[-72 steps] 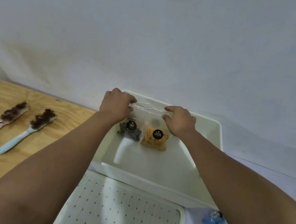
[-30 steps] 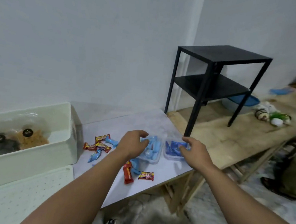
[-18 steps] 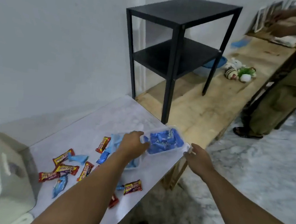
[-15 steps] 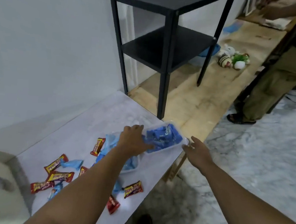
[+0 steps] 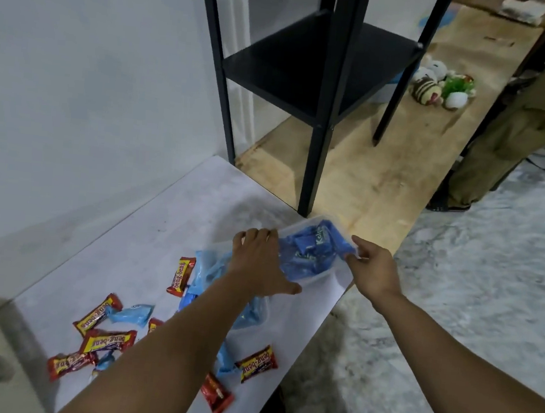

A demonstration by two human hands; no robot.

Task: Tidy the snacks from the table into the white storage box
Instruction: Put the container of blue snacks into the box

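At the table's (image 5: 177, 217) far right corner, the clear tub of blue sweets (image 5: 313, 250) lies crosswise between both hands: left hand (image 5: 259, 265) grips its near end, right hand (image 5: 371, 269) pinches the far rim.

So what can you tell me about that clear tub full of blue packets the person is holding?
The clear tub is a shallow, see-through plastic tray with rounded corners, packed with dark blue wrapped packets bearing white lettering. It sits tilted at the white table's far corner, near the edge. The left hand grips its near end, the right hand pinches its right rim. A second tub lies partly under the left forearm.
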